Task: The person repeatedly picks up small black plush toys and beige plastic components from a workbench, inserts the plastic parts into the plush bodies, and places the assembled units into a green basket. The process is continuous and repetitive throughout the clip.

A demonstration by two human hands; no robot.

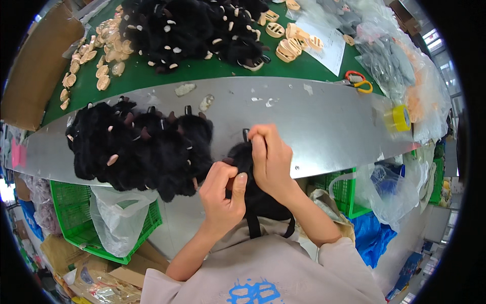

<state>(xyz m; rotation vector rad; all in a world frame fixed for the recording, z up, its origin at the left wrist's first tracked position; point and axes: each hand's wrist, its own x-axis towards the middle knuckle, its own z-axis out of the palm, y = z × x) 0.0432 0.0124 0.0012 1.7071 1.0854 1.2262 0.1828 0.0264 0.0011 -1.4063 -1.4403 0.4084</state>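
Both hands grip one black furry toy piece (249, 195) at the near edge of a grey metal shelf (314, 121). My left hand (223, 195) pinches its lower left side. My right hand (271, 159) is closed over its top, fingers curled. Black straps hang from the piece toward my chest. A heap of similar black furry pieces (139, 147) with small pink and dark claws lies just left of my hands on the shelf.
A second black furry heap (192, 28) and many beige plastic parts (101, 55) lie on the green belt beyond. Scissors (359, 81), yellow tape (400, 117), a paper sheet (324, 43) and clear bags sit at right. Green crates (76, 218) stand below.
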